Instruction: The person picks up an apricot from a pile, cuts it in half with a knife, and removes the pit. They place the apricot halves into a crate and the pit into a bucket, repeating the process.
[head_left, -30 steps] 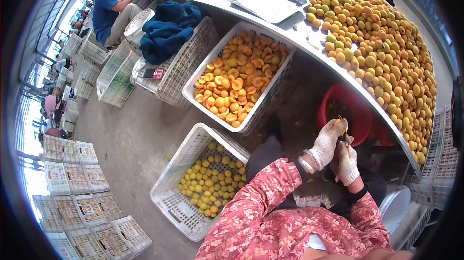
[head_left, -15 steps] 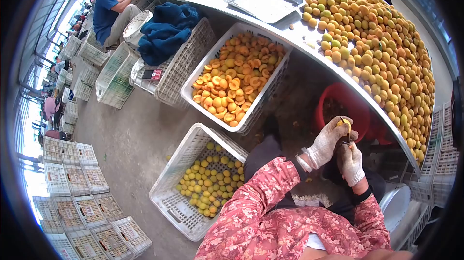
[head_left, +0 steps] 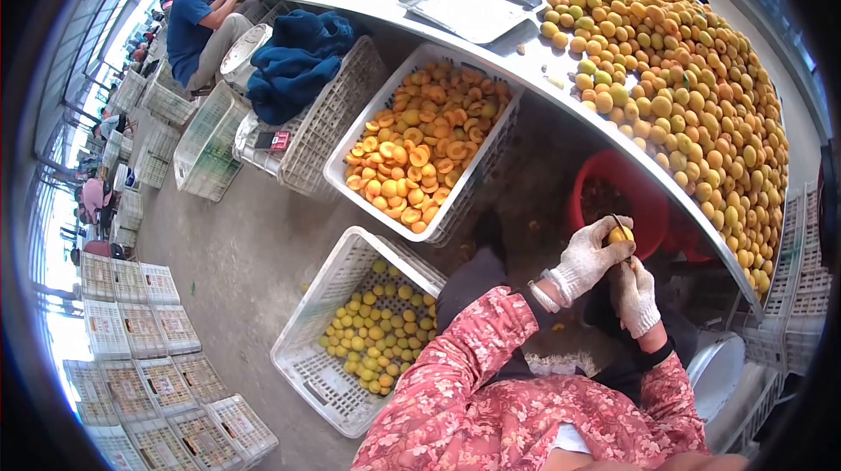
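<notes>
My left hand, gloved, pinches a yellow apricot between thumb and fingers. My right hand, gloved too, sits just below it, on the near side, fingers curled round the lower end of a thin tool. The tool's dark upper part runs against the fruit; I can't tell whether it is into the flesh.

Just beyond my hands is a red bucket with dark bits in the bottom. To my left, near my knee, a pale crate holds whole apricots, yellow and greenish. Farther off on that side, a white crate is heaped with apricot halves, many cut side up.

The metal table curves along the far side, a shallow tray near its edge and a big spread of apricots to the right. At far left, a blue cloth lies over more crates, and beyond it sits a person in a blue shirt. Flat rows of crates cover the floor at near left.
</notes>
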`<state>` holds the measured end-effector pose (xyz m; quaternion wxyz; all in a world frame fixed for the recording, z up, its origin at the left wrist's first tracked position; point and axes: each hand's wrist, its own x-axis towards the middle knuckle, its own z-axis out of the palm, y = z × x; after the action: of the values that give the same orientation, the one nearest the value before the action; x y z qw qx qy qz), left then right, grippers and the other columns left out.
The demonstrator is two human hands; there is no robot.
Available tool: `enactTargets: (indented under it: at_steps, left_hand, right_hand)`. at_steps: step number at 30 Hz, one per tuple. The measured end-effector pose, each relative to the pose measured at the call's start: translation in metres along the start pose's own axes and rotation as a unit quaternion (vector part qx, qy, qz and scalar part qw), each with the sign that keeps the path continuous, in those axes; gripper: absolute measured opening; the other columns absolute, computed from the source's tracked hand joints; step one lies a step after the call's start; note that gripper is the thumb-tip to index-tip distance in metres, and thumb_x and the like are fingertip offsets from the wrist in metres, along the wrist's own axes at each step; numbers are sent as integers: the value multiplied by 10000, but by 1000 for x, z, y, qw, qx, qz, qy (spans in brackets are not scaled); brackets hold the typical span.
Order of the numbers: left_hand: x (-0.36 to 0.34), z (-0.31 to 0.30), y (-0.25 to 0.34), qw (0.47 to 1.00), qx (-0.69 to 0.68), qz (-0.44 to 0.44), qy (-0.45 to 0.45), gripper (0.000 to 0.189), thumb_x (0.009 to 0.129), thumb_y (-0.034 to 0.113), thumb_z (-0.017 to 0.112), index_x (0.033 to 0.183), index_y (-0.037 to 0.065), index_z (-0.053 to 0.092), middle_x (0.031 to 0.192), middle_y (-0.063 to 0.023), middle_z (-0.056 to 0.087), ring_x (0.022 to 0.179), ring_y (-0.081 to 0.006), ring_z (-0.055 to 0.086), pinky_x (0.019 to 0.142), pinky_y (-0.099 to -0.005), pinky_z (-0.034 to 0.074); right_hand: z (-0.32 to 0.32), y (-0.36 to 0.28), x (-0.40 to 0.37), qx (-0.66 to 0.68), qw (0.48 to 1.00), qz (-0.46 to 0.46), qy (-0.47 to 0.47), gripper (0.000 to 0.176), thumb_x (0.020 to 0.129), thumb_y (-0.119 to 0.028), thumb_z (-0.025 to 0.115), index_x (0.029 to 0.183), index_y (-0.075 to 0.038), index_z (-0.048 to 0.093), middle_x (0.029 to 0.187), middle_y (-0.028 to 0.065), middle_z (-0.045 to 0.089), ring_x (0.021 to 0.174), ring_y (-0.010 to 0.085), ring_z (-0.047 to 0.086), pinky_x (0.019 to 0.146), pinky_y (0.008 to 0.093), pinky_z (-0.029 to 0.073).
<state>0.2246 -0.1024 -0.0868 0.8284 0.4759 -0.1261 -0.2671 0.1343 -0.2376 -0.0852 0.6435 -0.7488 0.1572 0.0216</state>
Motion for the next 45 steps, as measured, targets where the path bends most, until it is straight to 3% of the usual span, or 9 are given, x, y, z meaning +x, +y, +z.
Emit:
enactTargets:
  at_steps: [10,14,17,25,34,36,37,41,45]
  left_hand:
    - [-4,5,1,994,-50,-76,-62,387,854,-13,616,1237,15,573,1056,-50,619,959,-112,601,869,-249,488]
    - [-3,6,6,996,-14,-48,-67,448,846,-57,592,1287,-3,532,1083,-75,635,975,-137,619,901,-272,503]
    - [-5,4,6,992,-79,-56,-82,471,838,-53,620,1295,-5,519,1144,-103,637,1015,-156,625,936,-282,499]
    - [-5,-2,2,991,-83,-98,-48,430,822,-59,574,1247,2,553,1120,-72,617,1043,-143,589,982,-297,459]
    - [-3,9,10,996,-74,-36,-46,395,863,-63,464,1244,0,549,1178,-86,606,1096,-159,583,981,-304,469]
    - [-1,5,10,974,-181,-120,-60,356,926,32,466,1274,6,536,1205,-95,601,1110,-175,587,978,-305,476]
    - [-1,5,9,974,-181,-120,-59,356,926,32,466,1274,6,536,1205,-95,601,1110,-175,587,978,-305,476]
    - [-3,10,17,958,-232,-158,-64,333,995,147,474,1300,25,529,1201,-103,607,1091,-196,606,933,-310,505]
    - [-4,14,13,982,-129,-127,-62,358,996,259,503,1270,31,539,1161,-97,621,1014,-189,623,845,-332,530]
  right_hand:
    - [-4,-6,-9,73,990,116,-30,234,1004,-253,485,1055,-48,584,695,-41,555,560,44,514,492,200,369]
    - [-8,-20,-14,-180,975,-126,-18,325,956,-210,564,1212,-15,526,752,156,655,655,281,677,567,349,504]
    - [-13,-19,-18,-356,925,-131,27,519,880,-219,653,1315,-35,436,835,211,667,688,404,659,594,450,536]
    - [-5,-29,-13,-369,924,-97,24,678,874,-213,673,1451,-69,347,886,154,683,717,354,684,637,392,547]
    - [-21,-34,-4,-122,983,-136,-6,489,950,-164,579,1399,-47,424,839,26,644,726,138,628,696,267,507]
    - [-29,-74,-11,47,977,192,-77,501,961,-183,560,1421,-56,409,850,23,647,700,82,596,643,225,475]
    - [-31,-77,-13,43,976,198,-83,487,965,-187,550,1419,-66,419,868,17,648,677,45,560,603,200,444]
    - [-24,-59,-5,-24,999,-37,-13,460,931,-196,607,1360,-66,502,886,42,692,763,141,666,712,266,529]
    - [-33,-73,-6,-205,975,-22,-78,445,909,-152,642,1320,-25,529,1032,113,703,939,112,652,835,260,509]
